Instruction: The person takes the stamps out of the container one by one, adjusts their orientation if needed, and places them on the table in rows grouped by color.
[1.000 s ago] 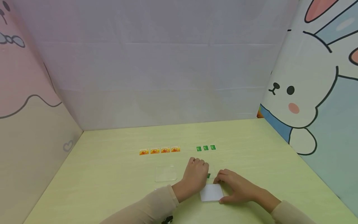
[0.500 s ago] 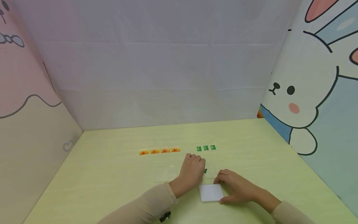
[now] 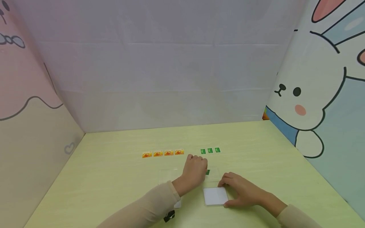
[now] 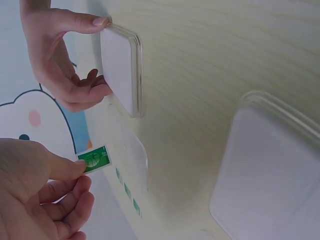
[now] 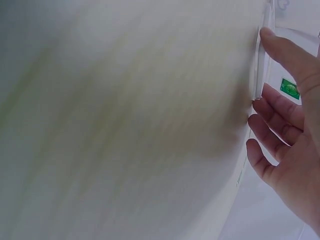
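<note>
Between thumb and fingers my left hand [image 3: 194,171] pinches a small green stamp [image 4: 95,159] with a white border. It is lifted off the table, up and left of a shallow clear box [image 3: 215,196] whose top face is white. My right hand [image 3: 240,190] holds that box by its right side, thumb at the near corner and fingers at the far one. A second white-faced box [image 4: 265,170] lies to the left, mostly hidden by the left sleeve in the head view. Behind the held box lies a clear lid [image 3: 214,175].
Farther back, three green stamps [image 3: 210,150] lie in a row, and several orange-yellow ones [image 3: 163,153] form another row to their left. Another clear lid [image 3: 166,175] lies beside the left wrist. A white sheet [image 3: 171,79] closes the back of the table.
My left hand has moved up and left, away from the held box, with the green stamp between its fingers. The right hand and its box have stayed in place.
</note>
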Available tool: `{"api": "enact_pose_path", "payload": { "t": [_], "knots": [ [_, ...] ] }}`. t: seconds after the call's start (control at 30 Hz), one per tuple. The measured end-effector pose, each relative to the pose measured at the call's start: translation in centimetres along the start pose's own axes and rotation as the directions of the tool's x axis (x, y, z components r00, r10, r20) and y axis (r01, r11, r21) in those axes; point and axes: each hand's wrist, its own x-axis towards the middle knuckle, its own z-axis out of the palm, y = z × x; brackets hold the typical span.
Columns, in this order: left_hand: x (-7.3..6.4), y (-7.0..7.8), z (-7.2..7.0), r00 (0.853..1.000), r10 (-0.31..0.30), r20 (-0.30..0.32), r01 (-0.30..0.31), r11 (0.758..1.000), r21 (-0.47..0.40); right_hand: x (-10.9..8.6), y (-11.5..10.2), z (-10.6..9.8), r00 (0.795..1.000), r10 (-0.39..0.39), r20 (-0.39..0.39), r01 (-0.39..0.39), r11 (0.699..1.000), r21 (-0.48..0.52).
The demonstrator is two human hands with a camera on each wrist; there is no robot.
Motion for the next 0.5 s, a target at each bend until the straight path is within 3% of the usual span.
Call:
{"api": "enact_pose_path", "payload": {
  "t": [0.27,0.5],
  "knots": [
    [0.22,-0.48,-0.08,0.999,-0.025,0.022,0.027,0.995,-0.091,-0.06,-0.05,-0.03,1.0,0.013,0.014,-0.013,1.0,0.004],
    [0.77,-0.99,-0.34,0.995,-0.038,0.088,0.057,0.973,-0.226,-0.02,-0.07,-0.05,1.0,-0.001,0.003,0.001,1.0,0.004]
  ]
}}
